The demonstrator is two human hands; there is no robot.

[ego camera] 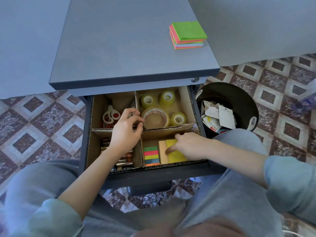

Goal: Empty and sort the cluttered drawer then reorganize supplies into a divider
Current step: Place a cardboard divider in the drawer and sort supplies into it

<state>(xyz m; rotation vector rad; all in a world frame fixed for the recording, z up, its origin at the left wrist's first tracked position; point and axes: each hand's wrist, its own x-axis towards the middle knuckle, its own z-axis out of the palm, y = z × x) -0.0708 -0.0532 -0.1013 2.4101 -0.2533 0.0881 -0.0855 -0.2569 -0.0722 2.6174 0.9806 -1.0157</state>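
The open drawer (148, 173) holds a cardboard divider (93, 117) with four compartments. Scissors (110, 115) lie in the far left one, tape rolls (155, 117) in the far right, batteries (124, 162) in the near left. In the near right compartment sit a striped pad of coloured flags (151, 154) and a yellow sticky-note pad (176, 154) on a tan block. My right hand (189, 144) rests on the yellow pad, thumb and fingers around its edges. My left hand (126, 129) hovers over the divider's centre with loosely curled fingers, holding nothing.
A stack of neon sticky notes (188, 35) lies on the grey cabinet top (119, 40). A black waste bin (239, 100) with torn packaging stands to the right of the drawer. My knees frame the drawer on a patterned tile floor.
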